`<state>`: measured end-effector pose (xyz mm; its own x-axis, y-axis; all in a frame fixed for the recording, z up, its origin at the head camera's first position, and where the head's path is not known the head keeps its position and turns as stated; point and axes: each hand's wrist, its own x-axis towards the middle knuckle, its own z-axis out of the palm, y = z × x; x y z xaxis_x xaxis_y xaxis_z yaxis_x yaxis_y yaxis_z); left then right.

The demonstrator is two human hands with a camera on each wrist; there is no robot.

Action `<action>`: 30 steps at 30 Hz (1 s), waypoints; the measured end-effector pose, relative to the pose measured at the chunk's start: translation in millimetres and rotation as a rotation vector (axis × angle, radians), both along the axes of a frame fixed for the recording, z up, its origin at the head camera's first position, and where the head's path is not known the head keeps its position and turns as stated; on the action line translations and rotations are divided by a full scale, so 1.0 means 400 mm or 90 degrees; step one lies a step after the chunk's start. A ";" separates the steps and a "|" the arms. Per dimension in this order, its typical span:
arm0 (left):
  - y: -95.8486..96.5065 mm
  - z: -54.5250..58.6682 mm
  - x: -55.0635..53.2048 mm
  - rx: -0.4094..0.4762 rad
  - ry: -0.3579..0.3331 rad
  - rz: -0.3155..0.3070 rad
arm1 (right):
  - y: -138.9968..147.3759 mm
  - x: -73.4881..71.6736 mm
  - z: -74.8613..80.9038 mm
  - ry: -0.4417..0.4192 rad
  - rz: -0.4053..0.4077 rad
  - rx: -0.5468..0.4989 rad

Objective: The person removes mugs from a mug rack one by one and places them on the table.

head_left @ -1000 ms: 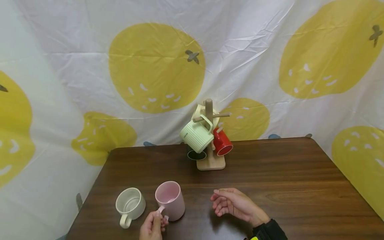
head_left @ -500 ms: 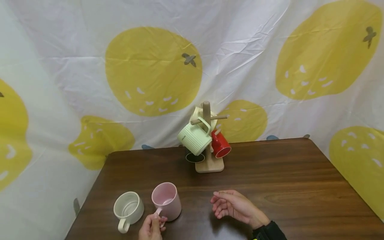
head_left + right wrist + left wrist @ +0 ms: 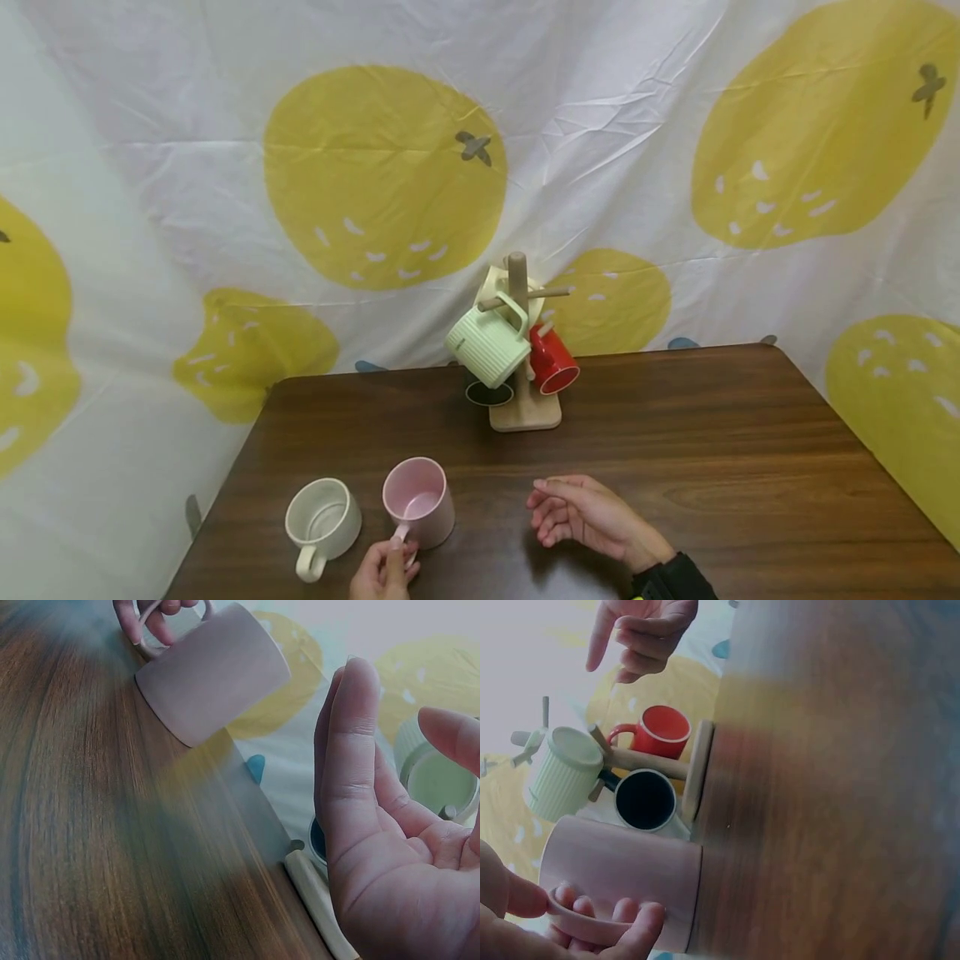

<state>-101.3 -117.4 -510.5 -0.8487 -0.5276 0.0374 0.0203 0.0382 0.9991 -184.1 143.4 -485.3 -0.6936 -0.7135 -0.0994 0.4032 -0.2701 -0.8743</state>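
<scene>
My left hand (image 3: 385, 570) grips the handle of a pink mug (image 3: 431, 525), thumb on top and fingers curled through the loop in the left wrist view. The mug is upright with its mouth up, its handle turned toward me. Just left of it a cream cup (image 3: 339, 533) stands on the table, handle also toward me. My right hand (image 3: 592, 517) hovers over the table to the right of the pink mug, fingers loosely bent and holding nothing. In the right wrist view its palm and fingers (image 3: 352, 750) show with a gap to the thumb.
Toward the table's back a wooden mug tree (image 3: 517, 417) carries a pale green ribbed mug (image 3: 487, 346), a red mug (image 3: 551, 358), a black mug (image 3: 645, 801) and a cream mug (image 3: 491, 283). Behind the brown table (image 3: 712, 433) hangs a lemon-print cloth (image 3: 600, 192).
The pink mug and my left hand have shifted only slightly, with the head view itself moving a little. The left hand keeps its grip on the handle; the right hand stays put.
</scene>
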 end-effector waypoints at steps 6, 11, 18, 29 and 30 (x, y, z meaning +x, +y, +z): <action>-0.006 0.010 0.004 -0.001 0.017 0.031 | -0.001 0.005 -0.003 0.006 -0.005 -0.003; -0.013 0.022 0.009 -0.095 0.031 0.099 | 0.000 0.006 -0.004 0.006 -0.003 -0.006; -0.019 0.089 0.019 -0.210 0.044 0.121 | 0.002 0.005 -0.007 0.009 0.006 -0.015; 0.018 0.192 -0.021 -0.069 0.069 -0.094 | 0.001 0.006 0.003 0.005 0.004 -0.008; 0.022 0.197 -0.025 -0.065 0.081 -0.103 | 0.001 0.007 0.004 0.003 0.005 -0.008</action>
